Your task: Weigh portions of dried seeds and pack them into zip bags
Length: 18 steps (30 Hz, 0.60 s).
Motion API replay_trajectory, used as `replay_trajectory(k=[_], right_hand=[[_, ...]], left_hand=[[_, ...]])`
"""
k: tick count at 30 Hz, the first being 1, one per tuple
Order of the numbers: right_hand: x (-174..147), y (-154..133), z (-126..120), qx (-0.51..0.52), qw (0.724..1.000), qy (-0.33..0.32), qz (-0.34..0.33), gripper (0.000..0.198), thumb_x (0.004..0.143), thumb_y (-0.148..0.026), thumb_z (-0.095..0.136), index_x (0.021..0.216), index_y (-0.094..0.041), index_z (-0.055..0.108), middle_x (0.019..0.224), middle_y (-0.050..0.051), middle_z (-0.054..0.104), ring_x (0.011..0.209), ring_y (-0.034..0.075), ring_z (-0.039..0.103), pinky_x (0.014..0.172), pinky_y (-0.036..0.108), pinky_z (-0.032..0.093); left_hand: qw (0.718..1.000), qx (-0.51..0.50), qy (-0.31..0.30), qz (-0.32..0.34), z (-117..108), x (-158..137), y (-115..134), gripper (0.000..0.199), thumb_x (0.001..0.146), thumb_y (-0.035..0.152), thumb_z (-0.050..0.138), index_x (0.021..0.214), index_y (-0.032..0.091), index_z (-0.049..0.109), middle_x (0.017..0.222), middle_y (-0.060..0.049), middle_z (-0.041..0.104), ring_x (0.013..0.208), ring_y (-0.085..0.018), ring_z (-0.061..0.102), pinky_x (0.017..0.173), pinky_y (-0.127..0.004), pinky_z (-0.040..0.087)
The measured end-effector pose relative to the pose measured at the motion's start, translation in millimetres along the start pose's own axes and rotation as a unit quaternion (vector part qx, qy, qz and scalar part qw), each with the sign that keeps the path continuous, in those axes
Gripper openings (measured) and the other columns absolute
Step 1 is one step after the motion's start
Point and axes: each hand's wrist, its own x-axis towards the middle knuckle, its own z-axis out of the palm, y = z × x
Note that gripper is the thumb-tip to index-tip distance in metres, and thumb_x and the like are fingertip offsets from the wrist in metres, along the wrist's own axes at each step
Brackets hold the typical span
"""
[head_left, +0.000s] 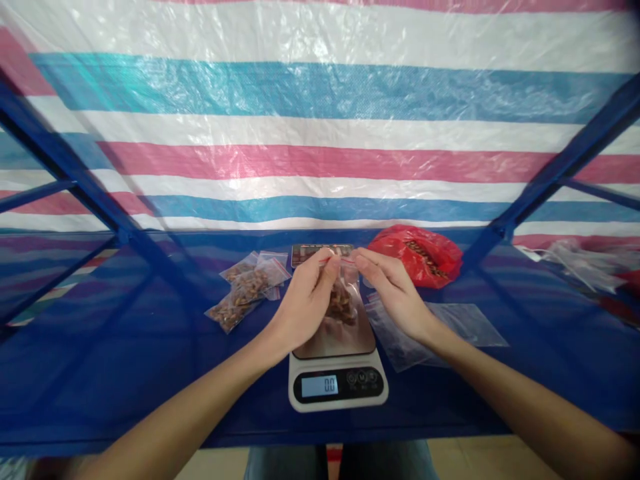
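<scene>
A clear zip bag [343,305] with brown dried pieces in its bottom hangs over the metal plate of a white digital scale [339,393]. The scale's display reads 0.0. My left hand [314,287] pinches the bag's top edge on the left, thumb against fingers. On the right, my right hand [387,283] is closed on the same red-lined edge. Left of the scale lie several filled zip bags [245,290], overlapping in a pile. Flat empty clear bags [450,327] lie partly under my right wrist.
An open red plastic bag [417,257] holding brown pieces stands at the back right. Behind the scale is a dark flat box or device [307,253], partly hidden. Blue metal frame bars [530,173] rise at both sides; a striped plastic sheet [320,93] hangs behind.
</scene>
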Motion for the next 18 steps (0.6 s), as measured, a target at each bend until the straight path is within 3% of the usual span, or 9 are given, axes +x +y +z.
replay_trajectory(k=[5, 12, 18], right_hand=[[-19.6, 7.0, 5.7, -0.014, 0.998, 0.021, 0.049, 0.043, 0.105, -0.048, 0.059, 0.071, -0.022, 0.059, 0.070, 0.000, 0.054, 0.067, 0.017, 0.049, 0.063, 0.031, 0.040], [-26.9, 24.6, 9.9, 0.162, 0.970, 0.063, 0.170, 0.041, 0.097, -0.054, 0.071, 0.073, -0.022, 0.064, 0.077, 0.001, 0.058, 0.071, 0.018, 0.052, 0.068, 0.031, 0.046], [-23.1, 18.0, 8.2, 0.208, 0.960, 0.072, 0.175, 0.037, 0.097, -0.047, 0.073, 0.071, -0.022, 0.066, 0.074, 0.001, 0.060, 0.073, 0.018, 0.054, 0.070, 0.031, 0.046]], left_hand=[[0.997, -0.058, -0.001, -0.052, -1.9, -17.8, 1.9, 0.041, 0.102, 0.056, 0.063, 0.082, 0.020, 0.061, 0.070, 0.003, 0.057, 0.062, -0.013, 0.050, 0.057, -0.026, 0.037], [0.984, -0.133, 0.082, -0.087, 0.9, -16.1, 2.6, 0.042, 0.094, 0.058, 0.074, 0.074, 0.021, 0.066, 0.064, 0.000, 0.063, 0.056, -0.015, 0.055, 0.051, -0.027, 0.039], [0.984, -0.128, 0.089, -0.083, 1.4, -17.9, -3.8, 0.044, 0.097, 0.056, 0.072, 0.071, 0.020, 0.066, 0.062, 0.000, 0.063, 0.056, -0.014, 0.056, 0.054, -0.027, 0.042]])
